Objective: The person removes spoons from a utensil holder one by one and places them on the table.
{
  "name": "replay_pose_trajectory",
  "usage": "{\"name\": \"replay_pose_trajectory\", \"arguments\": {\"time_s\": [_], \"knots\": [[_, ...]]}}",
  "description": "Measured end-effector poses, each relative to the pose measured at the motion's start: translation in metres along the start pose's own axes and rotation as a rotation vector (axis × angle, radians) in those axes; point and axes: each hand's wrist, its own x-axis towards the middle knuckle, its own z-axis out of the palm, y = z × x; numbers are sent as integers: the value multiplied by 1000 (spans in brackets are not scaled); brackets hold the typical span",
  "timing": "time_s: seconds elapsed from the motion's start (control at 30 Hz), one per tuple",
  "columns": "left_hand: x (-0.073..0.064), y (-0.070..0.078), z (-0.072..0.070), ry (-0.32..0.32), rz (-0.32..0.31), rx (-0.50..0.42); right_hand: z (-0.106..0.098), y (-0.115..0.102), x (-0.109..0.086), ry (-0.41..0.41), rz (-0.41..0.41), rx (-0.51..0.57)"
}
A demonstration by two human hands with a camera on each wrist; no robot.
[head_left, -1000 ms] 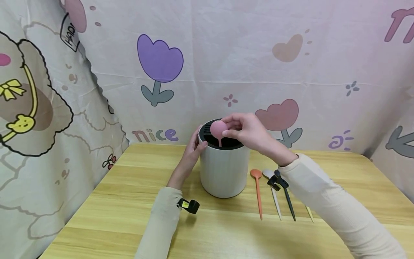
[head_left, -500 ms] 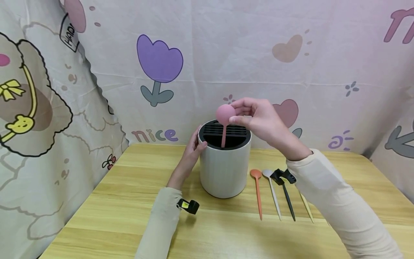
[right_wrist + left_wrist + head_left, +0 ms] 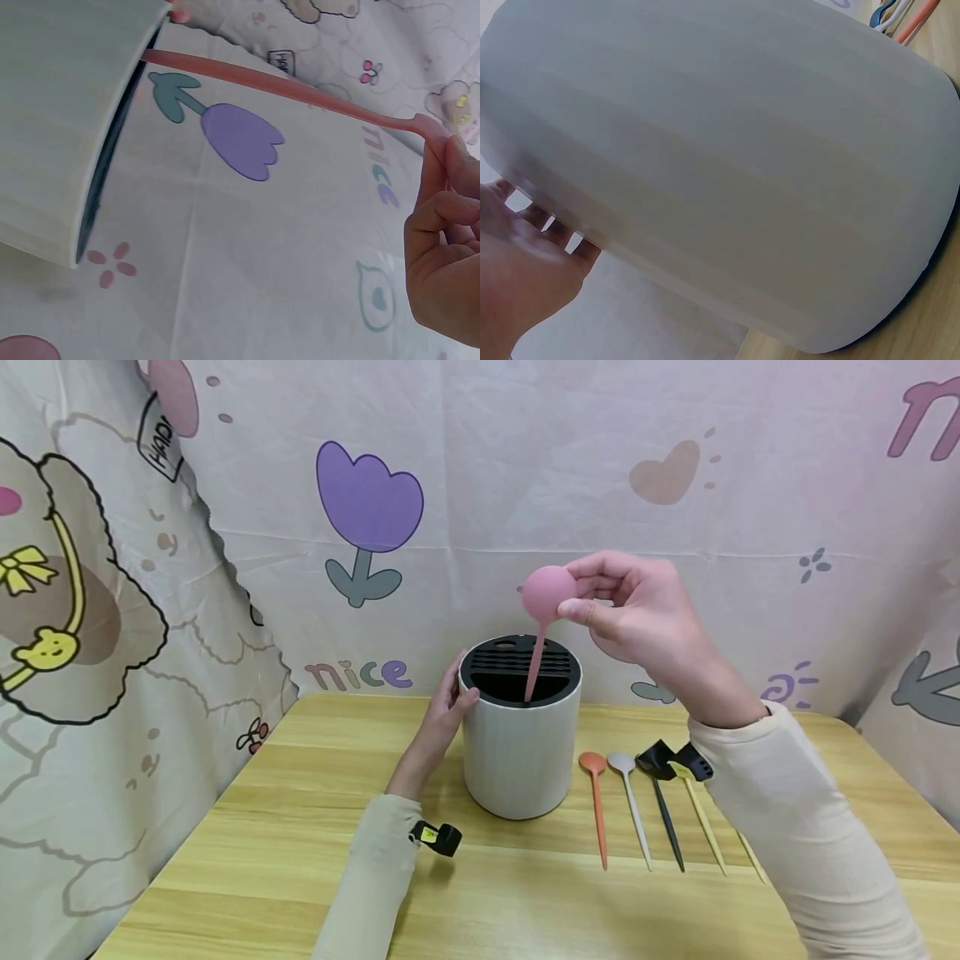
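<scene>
A white cylindrical utensil holder (image 3: 517,764) with a black slotted top (image 3: 491,685) stands upright on the table. My left hand (image 3: 437,722) grips its left side, thumb near the rim and fingers behind; the left wrist view shows those fingers (image 3: 581,259) against the wall. With thumb and fingers my right hand (image 3: 645,614) pinches the round head of a pink spoon (image 3: 548,593), above and right of the holder. The spoon tilts, handle downward, and its tip is at the front opening. In the right wrist view the handle (image 3: 285,90) stretches from the rim to my fingers.
Right of the holder, an orange spoon (image 3: 598,810), a white spoon (image 3: 633,810), a dark spoon (image 3: 669,827) and a yellow spoon (image 3: 705,827) lie in a row, with another pale handle (image 3: 750,856) partly under my sleeve. A printed cloth (image 3: 480,485) hangs behind the wooden table (image 3: 300,860).
My right hand has risen and shifted right, drawing the pink spoon up so that most of its handle now shows above the holder. My left hand has stayed in place.
</scene>
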Motion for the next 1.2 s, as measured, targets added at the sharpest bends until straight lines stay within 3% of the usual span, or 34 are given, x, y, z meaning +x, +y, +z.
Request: {"name": "replay_pose_trajectory", "arguments": {"time_s": [0.33,0.4,0.63,0.7,1.2], "knots": [[0,0,0,-3,0,3,-11,-10,-9,22,-59,126],[1,-1,0,-1,-1,2,-11,-9,-11,4,-29,161],[1,-1,1,6,8,4,-7,4,-21,-76,22,51],[0,-1,1,5,11,2,-7,10,-24,-86,32,63],[-1,-1,1,10,10,-8,-3,52,-48,-62,242,62]]}}
